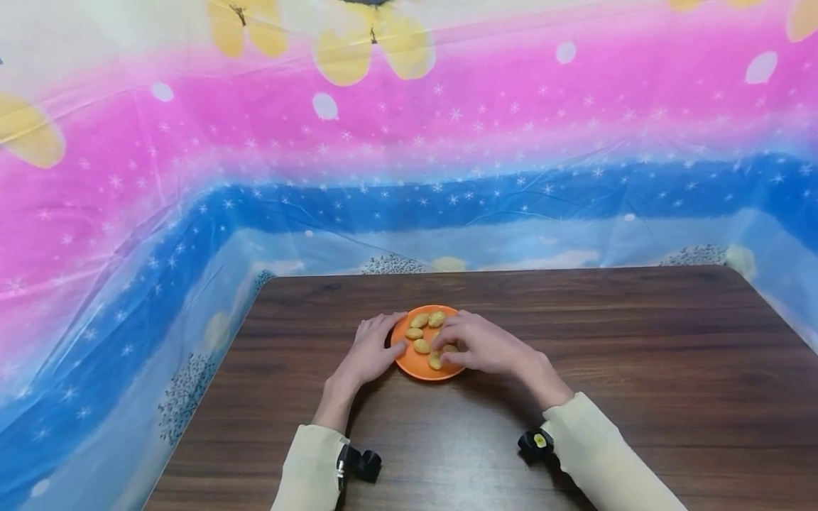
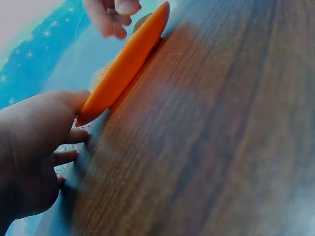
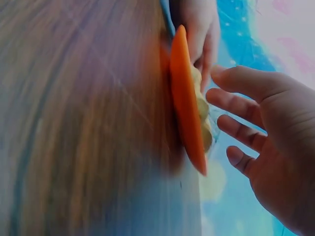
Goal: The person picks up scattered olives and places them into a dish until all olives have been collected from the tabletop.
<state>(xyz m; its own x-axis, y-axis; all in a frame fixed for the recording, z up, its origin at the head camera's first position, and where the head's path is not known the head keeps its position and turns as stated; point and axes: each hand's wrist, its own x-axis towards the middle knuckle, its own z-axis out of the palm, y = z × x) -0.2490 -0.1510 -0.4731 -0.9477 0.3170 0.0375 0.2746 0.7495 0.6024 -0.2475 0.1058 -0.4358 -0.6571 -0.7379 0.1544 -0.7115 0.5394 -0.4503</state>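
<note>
An orange plate (image 1: 424, 369) lies on the wooden table, with several small yellow-brown oval pieces (image 1: 422, 345) spread over it; their kind is unclear. My left hand (image 1: 372, 349) holds the plate's left rim, thumb over the edge and fingers around its outside, as the left wrist view also shows (image 2: 39, 142). Above the plate's right side hovers my right hand (image 1: 482, 343), its fingers loosely bent over the pieces. In the right wrist view a gap separates its fingertips (image 3: 236, 156) from the pieces, and nothing shows between thumb and fingers. The hand partly covers the right-hand pieces.
The dark brown table (image 1: 607, 355) extends around the plate on every side. Behind it and along both sides hangs a pink and blue curtain (image 1: 447, 142) with butterflies and snowflakes. Black wrist devices (image 1: 361, 465) are strapped near both cream sleeves (image 1: 607, 447).
</note>
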